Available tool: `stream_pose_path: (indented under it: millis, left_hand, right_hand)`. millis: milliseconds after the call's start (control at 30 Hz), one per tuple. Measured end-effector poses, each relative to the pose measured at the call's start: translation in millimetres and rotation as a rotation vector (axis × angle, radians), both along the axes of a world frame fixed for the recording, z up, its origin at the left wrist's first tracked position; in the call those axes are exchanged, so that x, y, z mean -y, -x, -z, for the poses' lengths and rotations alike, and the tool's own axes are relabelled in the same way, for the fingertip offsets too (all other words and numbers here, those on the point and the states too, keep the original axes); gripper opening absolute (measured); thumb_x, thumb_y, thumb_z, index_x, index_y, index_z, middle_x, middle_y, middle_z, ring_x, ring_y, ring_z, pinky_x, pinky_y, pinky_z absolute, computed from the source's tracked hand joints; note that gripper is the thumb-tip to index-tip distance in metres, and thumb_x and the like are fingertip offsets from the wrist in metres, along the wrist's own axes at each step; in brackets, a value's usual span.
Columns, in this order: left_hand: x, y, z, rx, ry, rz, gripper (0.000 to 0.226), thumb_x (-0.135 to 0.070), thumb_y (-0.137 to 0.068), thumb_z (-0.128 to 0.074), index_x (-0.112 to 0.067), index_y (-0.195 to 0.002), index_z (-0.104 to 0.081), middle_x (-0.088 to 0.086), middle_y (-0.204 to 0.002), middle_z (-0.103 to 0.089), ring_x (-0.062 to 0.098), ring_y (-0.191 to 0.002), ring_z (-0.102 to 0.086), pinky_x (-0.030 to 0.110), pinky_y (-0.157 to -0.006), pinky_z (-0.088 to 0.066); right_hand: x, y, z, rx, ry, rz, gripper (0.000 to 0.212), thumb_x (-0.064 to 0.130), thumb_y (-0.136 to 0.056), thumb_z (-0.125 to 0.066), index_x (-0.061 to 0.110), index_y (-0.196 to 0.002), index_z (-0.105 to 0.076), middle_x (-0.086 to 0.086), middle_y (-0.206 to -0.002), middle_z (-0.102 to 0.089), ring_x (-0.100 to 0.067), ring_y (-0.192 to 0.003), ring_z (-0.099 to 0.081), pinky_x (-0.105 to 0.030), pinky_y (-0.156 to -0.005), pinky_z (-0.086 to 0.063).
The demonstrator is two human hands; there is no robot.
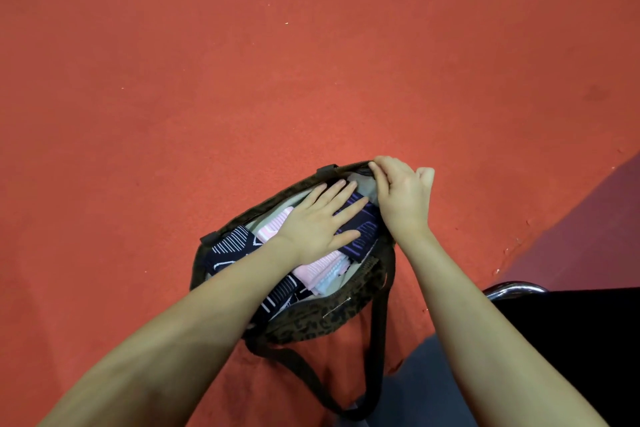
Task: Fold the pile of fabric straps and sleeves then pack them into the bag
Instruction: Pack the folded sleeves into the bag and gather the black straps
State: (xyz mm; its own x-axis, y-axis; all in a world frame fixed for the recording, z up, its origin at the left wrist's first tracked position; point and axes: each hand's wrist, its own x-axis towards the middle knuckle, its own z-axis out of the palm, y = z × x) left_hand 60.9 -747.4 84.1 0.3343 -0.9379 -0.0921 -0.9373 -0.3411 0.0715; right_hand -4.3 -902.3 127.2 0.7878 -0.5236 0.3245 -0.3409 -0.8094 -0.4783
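A single head-worn, wide-angle camera looks steeply down and forward from just above the person's arms. The bag [322, 319] sits close below, at lower centre of the view, with the red floor [242, 62] stretching away beyond it.

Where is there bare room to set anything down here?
The red floor left of and beyond the bag is bare. The bag's mouth is crowded: folded fabrics under the left hand, right hand pinching the rim.
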Motion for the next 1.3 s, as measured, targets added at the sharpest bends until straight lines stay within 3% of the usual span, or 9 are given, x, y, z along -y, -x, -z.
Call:
stream_pose_path:
  millis: [133,267,433,600,767,1033,1100,1233,1300]
  left_hand:
    - [-2,6,0,0.067,0.046,0.005,0.063,-0.053,-0.096,-0.017,-0.019,-0.146,-0.036,0.011,-0.151,-0.034,0.026,-0.14,-0.031,0.039,-0.115,-0.012]
    - [-11,4,-14,0.077,0.058,-0.008,0.062,-0.051,-0.096,-0.019,-0.017,-0.144,-0.041,0.011,-0.15,-0.037,0.027,-0.139,-0.035,0.04,-0.115,-0.011]
    - [-52,-4,-40,0.086,0.181,-0.156,0.056,-0.043,-0.092,-0.033,-0.012,-0.132,-0.056,0.012,-0.14,-0.051,0.028,-0.128,-0.049,0.041,-0.109,-0.019]
    - [-134,-19,-63,0.106,0.162,-0.334,0.052,-0.037,-0.086,-0.035,-0.013,-0.121,-0.065,0.009,-0.129,-0.061,0.026,-0.118,-0.058,0.046,-0.099,-0.043]
    - [-246,-32,-74,0.098,0.179,-0.565,0.052,-0.037,-0.084,-0.036,-0.011,-0.118,-0.066,0.009,-0.122,-0.065,0.024,-0.11,-0.063,0.044,-0.094,-0.047]
    - [-457,-44,-63,0.056,0.118,-0.834,0.05,-0.036,-0.084,-0.037,-0.01,-0.113,-0.068,0.008,-0.115,-0.068,0.024,-0.105,-0.065,0.037,-0.093,-0.043]
    - [-504,-52,-56,0.051,0.101,-0.897,0.05,-0.035,-0.084,-0.037,-0.009,-0.112,-0.069,0.008,-0.114,-0.068,0.024,-0.106,-0.064,0.038,-0.092,-0.045]
    - [-583,-80,-43,0.057,0.115,-1.002,0.048,-0.031,-0.084,-0.037,-0.005,-0.109,-0.069,0.011,-0.113,-0.068,0.028,-0.105,-0.064,0.036,-0.092,-0.033]
    - [-614,-100,-35,0.073,0.117,-1.041,0.045,-0.028,-0.084,-0.038,-0.005,-0.109,-0.068,0.012,-0.113,-0.068,0.029,-0.105,-0.064,0.038,-0.091,-0.037]
  right_hand:
    - [-5,-2,-5,0.039,0.038,0.019,0.034,0.03,-0.097,-0.038,0.016,-0.086,-0.067,0.004,-0.072,-0.064,-0.019,-0.063,-0.056,-0.03,-0.069,-0.015]
    - [-10,-11,-10,-0.043,0.078,0.021,0.026,0.027,-0.097,-0.044,0.017,-0.086,-0.066,0.002,-0.071,-0.063,-0.023,-0.065,-0.057,-0.031,-0.068,-0.015]
    - [-42,-17,-12,-0.117,0.185,-0.02,0.023,0.022,-0.09,-0.053,0.016,-0.107,-0.068,-0.004,-0.094,-0.064,-0.03,-0.087,-0.057,-0.036,-0.076,-0.023]
    - [-119,-40,-24,-0.16,0.178,-0.187,0.031,0.017,-0.088,-0.048,0.014,-0.112,-0.067,-0.005,-0.097,-0.065,-0.031,-0.089,-0.057,-0.037,-0.075,-0.025]
    - [-232,-73,-24,-0.234,0.12,-0.359,0.034,0.016,-0.084,-0.047,0.014,-0.111,-0.068,-0.008,-0.097,-0.065,-0.034,-0.091,-0.058,-0.041,-0.077,-0.033]
    - [-446,-116,-8,-0.296,0.089,-0.63,0.027,0.016,-0.091,-0.053,0.015,-0.115,-0.065,-0.006,-0.106,-0.064,-0.033,-0.102,-0.056,-0.041,-0.084,-0.032]
    - [-495,-133,-5,-0.311,0.086,-0.684,0.028,0.018,-0.093,-0.051,0.016,-0.119,-0.063,-0.005,-0.11,-0.062,-0.031,-0.105,-0.054,-0.04,-0.087,-0.031]
    - [-578,-173,4,-0.343,0.107,-0.768,0.032,0.024,-0.097,-0.043,0.019,-0.126,-0.057,-0.002,-0.119,-0.058,-0.025,-0.113,-0.049,-0.037,-0.091,-0.028]
    - [-612,-196,14,-0.373,0.109,-0.789,0.032,0.025,-0.098,-0.041,0.019,-0.127,-0.054,0.0,-0.122,-0.056,-0.024,-0.114,-0.048,-0.036,-0.091,-0.027]
